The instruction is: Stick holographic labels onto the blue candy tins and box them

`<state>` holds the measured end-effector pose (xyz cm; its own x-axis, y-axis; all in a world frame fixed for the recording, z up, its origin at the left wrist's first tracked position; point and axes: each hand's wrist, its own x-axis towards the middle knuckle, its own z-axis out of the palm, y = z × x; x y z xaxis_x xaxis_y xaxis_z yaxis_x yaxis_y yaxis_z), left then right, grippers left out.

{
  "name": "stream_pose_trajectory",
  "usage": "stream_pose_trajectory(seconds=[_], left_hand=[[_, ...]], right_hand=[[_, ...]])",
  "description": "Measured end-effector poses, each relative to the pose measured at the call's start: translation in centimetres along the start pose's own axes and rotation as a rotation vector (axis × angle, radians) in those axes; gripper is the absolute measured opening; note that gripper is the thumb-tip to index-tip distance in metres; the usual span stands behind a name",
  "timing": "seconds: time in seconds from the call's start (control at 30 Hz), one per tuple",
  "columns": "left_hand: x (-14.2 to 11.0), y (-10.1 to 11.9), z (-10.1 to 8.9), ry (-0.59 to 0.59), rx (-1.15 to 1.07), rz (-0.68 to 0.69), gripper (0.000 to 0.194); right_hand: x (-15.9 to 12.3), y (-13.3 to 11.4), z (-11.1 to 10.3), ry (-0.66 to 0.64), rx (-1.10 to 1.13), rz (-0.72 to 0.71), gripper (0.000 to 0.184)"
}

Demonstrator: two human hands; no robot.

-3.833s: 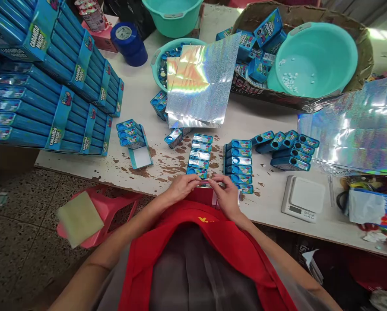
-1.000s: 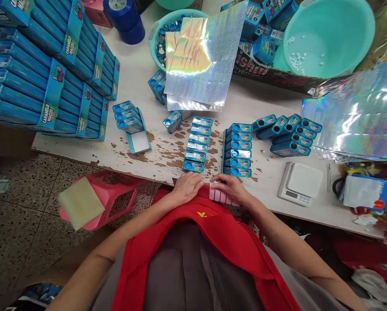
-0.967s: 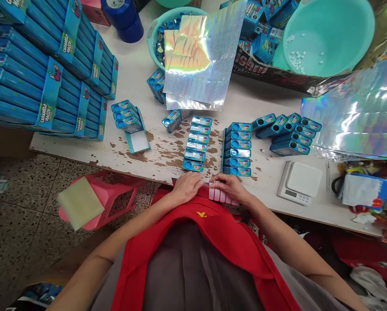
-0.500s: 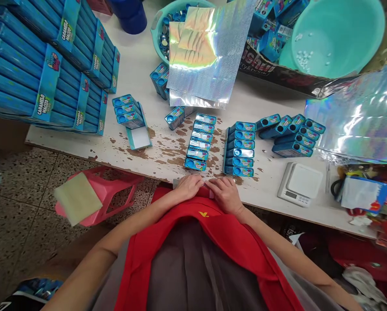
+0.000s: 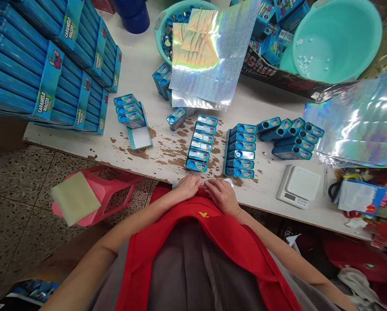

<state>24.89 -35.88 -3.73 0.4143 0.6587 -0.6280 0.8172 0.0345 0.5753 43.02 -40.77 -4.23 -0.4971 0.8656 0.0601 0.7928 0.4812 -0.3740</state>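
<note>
My left hand and my right hand meet at the front edge of the table, against the red apron. Both are closed, thumbs and fingertips pinched together on a thin silvery strip of film. Its ends peek out on either side; most of it is hidden beneath the fingers. Just beyond my left hand stands a row of small blue candy boxes with silvery windows on top. A second row of blue boxes, held in a tray, is beyond my right hand.
Stacked display cartons rise at the left. A part-filled tray, holographic sheets, more sheets, a digital scale and a teal basin occupy the table. A pink stool stands at lower left.
My hands stay together at the table edge, fingers shifting slightly on the film. More of its silvery end shows beside my right hand. The view has tilted a little.
</note>
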Motion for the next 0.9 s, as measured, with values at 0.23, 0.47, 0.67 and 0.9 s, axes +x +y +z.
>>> stream_pose_trajectory(seconds=[0.23,0.47,0.67,0.9], left_hand=[[0.2,-0.3,0.0,0.02,-0.025,-0.057,0.034],[0.9,-1.3,0.9,0.103,0.17,0.032,0.034],[1.6,-3.7,1.0,0.205,0.172,0.08,0.032],[-3.1,-5.4,-2.7,0.575,-0.299,0.062,0.027]], right_hand=[[-0.2,0.0,0.1,0.0,0.011,-0.113,0.016],[0.7,-0.9,-5.1,0.023,0.255,-0.03,0.013],[3.0,-0.4,-7.7,0.181,0.56,0.353,0.015],[6.3,-1.2,-6.2,0.179,0.965,0.586,0.03]])
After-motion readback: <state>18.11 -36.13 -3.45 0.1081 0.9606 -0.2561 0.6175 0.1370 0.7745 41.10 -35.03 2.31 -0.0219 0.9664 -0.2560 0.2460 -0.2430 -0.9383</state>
